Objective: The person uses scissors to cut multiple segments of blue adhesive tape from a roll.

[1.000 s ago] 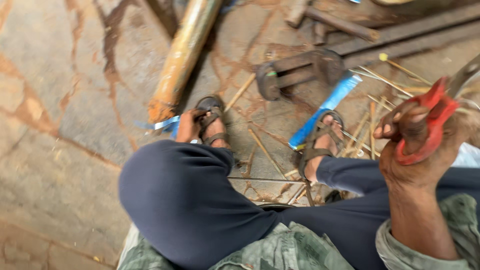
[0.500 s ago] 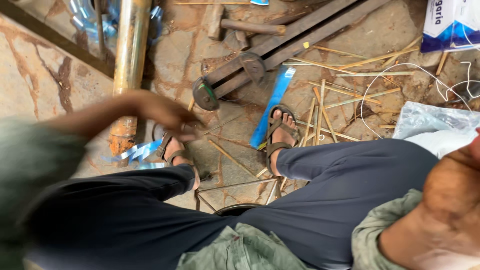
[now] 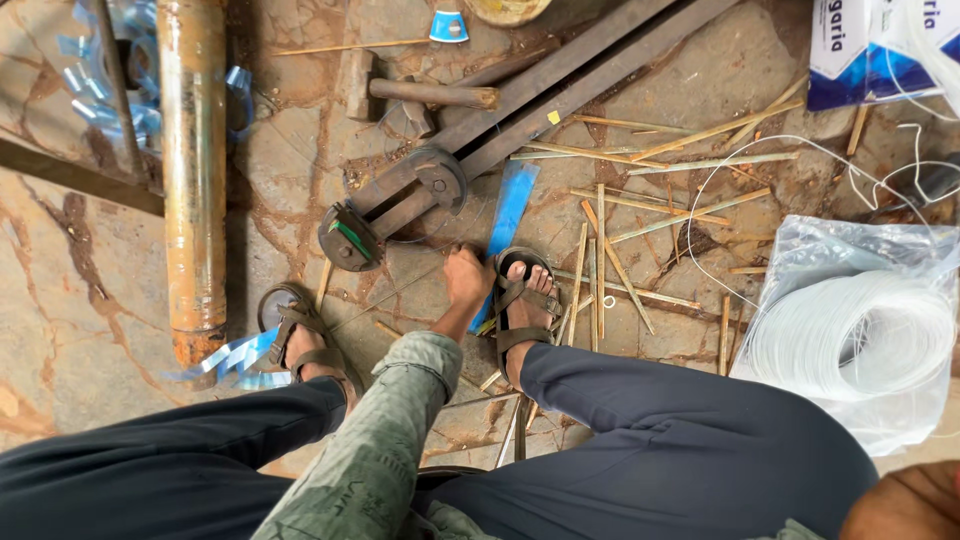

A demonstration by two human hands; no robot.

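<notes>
Head view tilting straight down now. Lying along the left side: rusty, flaking pipe (image 3: 193, 170). Reaching further in than half a second ago, at frame centre: left hand (image 3: 468, 278), fingers bunched downward, pressing on the cracked stone floor (image 3: 60, 300) just beside the lower end of a glossy blue strip (image 3: 510, 215); not showing whether gripping anything. Scattering right of it: thin bamboo splints (image 3: 600, 250). Sitting at right: white wire coil (image 3: 850, 340) in crinkled clear plastic. Peeking in at lower right corner: right hand (image 3: 905, 505), grip hidden.
</notes>
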